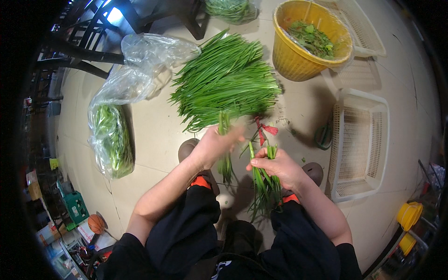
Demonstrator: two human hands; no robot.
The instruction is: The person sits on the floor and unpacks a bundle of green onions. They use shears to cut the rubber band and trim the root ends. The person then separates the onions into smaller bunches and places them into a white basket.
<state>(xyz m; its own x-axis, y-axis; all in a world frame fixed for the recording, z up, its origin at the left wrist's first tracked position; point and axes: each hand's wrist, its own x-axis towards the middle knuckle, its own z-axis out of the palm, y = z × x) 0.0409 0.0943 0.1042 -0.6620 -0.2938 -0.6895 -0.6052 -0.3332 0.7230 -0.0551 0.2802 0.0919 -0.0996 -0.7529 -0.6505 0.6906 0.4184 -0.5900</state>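
My left hand (213, 145), partly blurred, grips a small bunch of garlic chives (226, 168) whose stalks stick out above and below the fist. Beside it on the right, my right hand (276, 166) holds another bunch of chives (259, 189), leaves hanging down between my knees. One thicker stalk rises apart between its thumb and forefinger. Just beyond both hands, a large heap of chives (227, 80) lies on the tiled floor. A red tie (260, 129) and loose scraps lie at the heap's near right edge.
A yellow bucket (292, 59) lined with plastic holds green trimmings. At right stand a white plastic basket (334, 150) and green-handled scissors (323, 136) against it. A clear bag of green vegetables (113, 140) lies at left, near dark wooden furniture legs (87, 57). Another bagged bundle (231, 10) is at the back.
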